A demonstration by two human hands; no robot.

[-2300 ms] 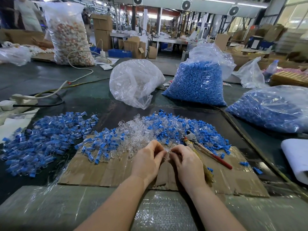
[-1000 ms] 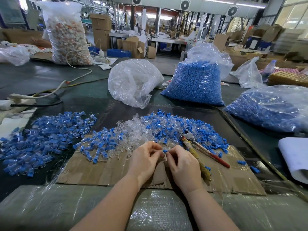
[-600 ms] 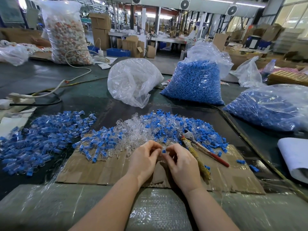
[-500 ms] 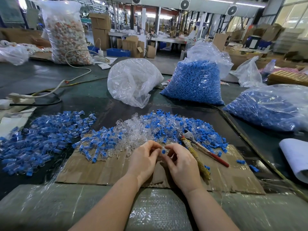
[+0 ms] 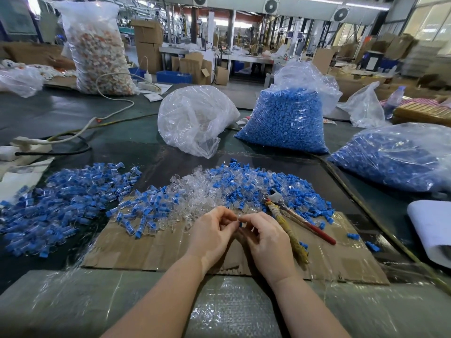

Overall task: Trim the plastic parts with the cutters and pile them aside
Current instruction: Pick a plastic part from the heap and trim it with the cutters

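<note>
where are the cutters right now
In the head view the cutters lie unheld on the cardboard sheet, just right of the right hand, their metal head against the mixed blue and clear parts pile.

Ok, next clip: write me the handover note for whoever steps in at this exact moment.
Left hand and right hand together pinch one small blue part over the cardboard.
Cutters lie unheld on the cardboard, right of the hands.
Mixed clear and blue parts are heaped just beyond the hands; a separate pile of blue parts sits far left.
Whether either pile is trimmed cannot be told. Plenty of parts remain, plus the bags of blue parts behind.
</note>
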